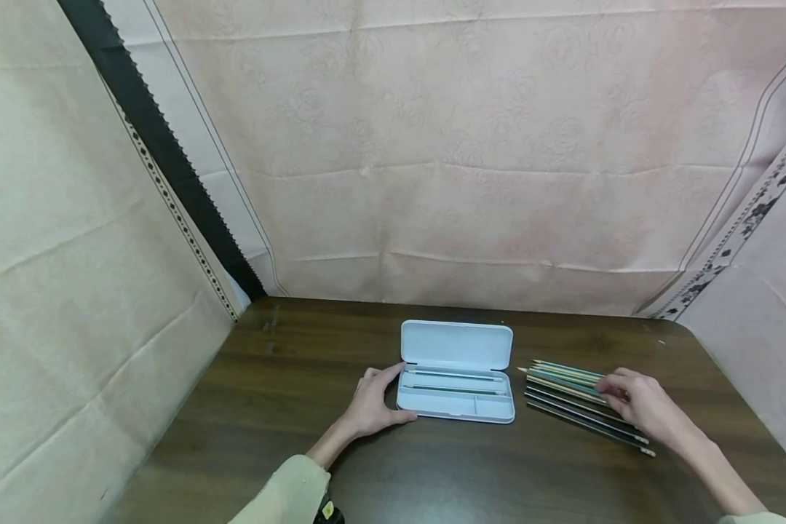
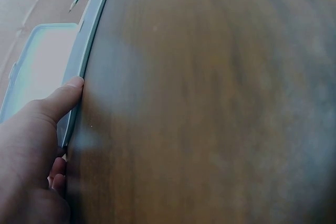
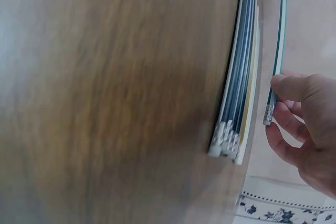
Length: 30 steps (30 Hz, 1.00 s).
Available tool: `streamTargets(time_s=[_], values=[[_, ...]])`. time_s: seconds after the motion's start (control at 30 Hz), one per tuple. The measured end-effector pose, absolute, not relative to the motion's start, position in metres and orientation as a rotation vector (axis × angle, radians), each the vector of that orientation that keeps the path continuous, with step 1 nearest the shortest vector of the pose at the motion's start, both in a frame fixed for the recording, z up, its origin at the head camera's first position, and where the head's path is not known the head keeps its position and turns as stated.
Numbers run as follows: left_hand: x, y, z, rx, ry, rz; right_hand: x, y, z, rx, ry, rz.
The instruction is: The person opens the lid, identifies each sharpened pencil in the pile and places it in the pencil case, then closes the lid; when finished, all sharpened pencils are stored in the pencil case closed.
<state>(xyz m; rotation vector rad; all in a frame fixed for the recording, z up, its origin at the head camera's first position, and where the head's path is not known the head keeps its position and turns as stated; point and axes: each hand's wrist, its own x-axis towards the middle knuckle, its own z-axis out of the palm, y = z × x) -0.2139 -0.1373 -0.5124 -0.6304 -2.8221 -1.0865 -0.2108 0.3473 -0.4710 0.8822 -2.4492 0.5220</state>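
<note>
A light-blue pencil case (image 1: 457, 346) lies with its lid open on the table, two pencils (image 1: 455, 389) inside its tray. My left hand (image 1: 370, 409) grips the case's left end, thumb at the front edge and fingers by the hinge side. To the right, my right hand (image 1: 642, 400) is over a fanned bundle of pencils (image 1: 583, 418), some dark, some green or yellowish. In the right wrist view, that hand pinches one green pencil (image 3: 279, 40) near its eraser end, raised apart from the bundle. Its tip points toward the case.
The brown wooden table (image 1: 288, 378) has its back edge against a pale cloth wall (image 1: 465, 145). Cloth panels also hang at the left (image 1: 72, 255) and right (image 1: 773, 291). Small compartments divide the front of the case's tray.
</note>
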Motion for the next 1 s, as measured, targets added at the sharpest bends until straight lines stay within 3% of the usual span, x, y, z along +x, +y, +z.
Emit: streamTargets(time_s=[1.0], values=[[-0.216, -0.138, -0.515, -0.634, -2.827, -1.054, -0.223, 0.262, -0.458, 1.024, -2.505, 0.664]])
